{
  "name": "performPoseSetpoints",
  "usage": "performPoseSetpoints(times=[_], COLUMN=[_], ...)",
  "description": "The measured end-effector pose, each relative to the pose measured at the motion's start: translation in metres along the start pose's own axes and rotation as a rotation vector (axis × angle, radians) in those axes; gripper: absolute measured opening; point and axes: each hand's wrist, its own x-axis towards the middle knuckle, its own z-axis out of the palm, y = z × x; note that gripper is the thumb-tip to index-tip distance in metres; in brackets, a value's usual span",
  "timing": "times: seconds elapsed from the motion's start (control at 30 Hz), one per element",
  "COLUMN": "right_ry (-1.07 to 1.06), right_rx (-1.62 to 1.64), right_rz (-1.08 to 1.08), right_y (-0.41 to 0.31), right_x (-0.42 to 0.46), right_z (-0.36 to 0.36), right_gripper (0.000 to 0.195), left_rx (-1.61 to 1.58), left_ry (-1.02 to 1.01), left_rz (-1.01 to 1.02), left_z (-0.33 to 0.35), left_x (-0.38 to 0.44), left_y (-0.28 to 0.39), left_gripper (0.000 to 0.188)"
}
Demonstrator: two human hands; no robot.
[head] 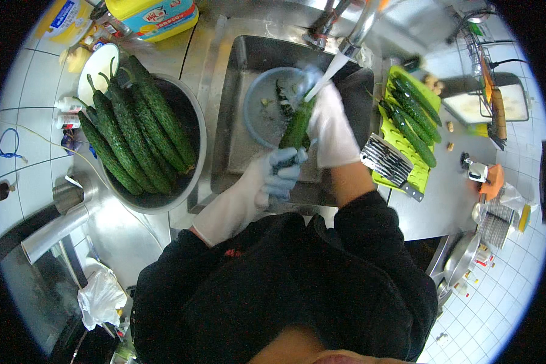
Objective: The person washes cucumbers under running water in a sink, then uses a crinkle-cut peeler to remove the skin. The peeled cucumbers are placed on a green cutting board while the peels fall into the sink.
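Note:
Both hands wear rubber gloves, white at the cuff and grey-blue at the fingers. My left hand (284, 170) is closed around the lower end of a green cucumber (296, 125), held slanting over the sink. My right hand (311, 88) is at its upper end, blurred, under running water (328, 75) from the faucet (357, 32); its exact finger hold is hard to see. Below them a round bluish basin (251, 109) with water and some green scraps stands in the steel sink (234, 154).
Left of the sink, a large round tub (200, 150) holds several long cucumbers (127, 123). On the right, a green cutting board (396, 150) carries several cucumbers (412, 118) and a cleaver with a patterned blade (386, 159). A yellow jug (164, 18) stands at the back left.

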Motion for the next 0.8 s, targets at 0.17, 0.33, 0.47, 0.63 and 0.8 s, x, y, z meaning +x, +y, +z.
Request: performPoseSetpoints(times=[0.17, 0.33, 0.47, 0.63, 0.8], right_ry=[-0.026, 0.042, 0.056, 0.05, 0.044], right_rx=[-0.007, -0.201, -0.026, 0.058, -0.135], right_rz=[0.008, 0.068, -0.088, 0.09, 0.052], right_y=[0.005, 0.07, -0.013, 0.019, 0.065], right_x=[0.013, 0.005, 0.027, -0.006, 0.013], right_z=[-0.015, -0.022, -0.019, -0.006, -0.021], right_gripper=[0.024, 0.024, 0.023, 0.021, 0.028], left_rx=[1.103, 1.924, 2.024, 1.937, 1.942], left_ry=[0.634, 1.153, 1.072, 1.163, 1.177], left_rz=[0.207, 0.197, 0.054, 0.068, 0.081], left_z=[0.018, 0.023, 0.031, 0.029, 0.022], left_x=[0.01, 0.022, 0.003, 0.02, 0.024], left_y=[-0.003, 0.01, -0.011, 0.009, 0.017], left_gripper=[0.029, 0.038, 0.049, 0.046, 0.044])
